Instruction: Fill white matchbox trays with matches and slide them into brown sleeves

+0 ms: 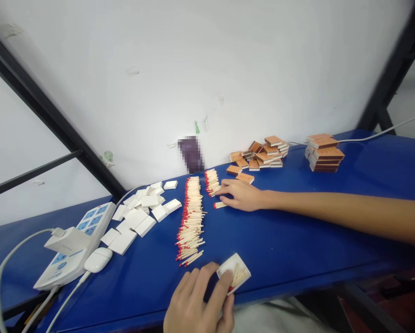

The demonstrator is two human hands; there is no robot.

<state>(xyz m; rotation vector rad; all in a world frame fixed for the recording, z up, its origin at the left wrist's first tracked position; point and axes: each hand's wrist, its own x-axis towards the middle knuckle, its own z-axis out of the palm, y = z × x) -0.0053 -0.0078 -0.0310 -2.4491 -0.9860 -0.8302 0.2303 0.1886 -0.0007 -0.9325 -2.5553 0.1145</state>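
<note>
the left hand [196, 303] pinches an open inner tray [234, 273] near the body, probably kept level so its few matches stay in. the right hand [240, 194] reaches well ahead, fingers spread flat on a small match heap [211, 181], clamping nothing. the long match row [191, 217] runs between the hands. white trays [141, 215] lie left of both hands, orange sleeves [263, 152] beyond the right one. the surface is a blue table [297, 240] against a white wall [228, 69].

A dark purple patch [191, 154] at centre frame is pixelated beyond recognition, and the left hand [197, 303] is cut off by the bottom edge.
</note>
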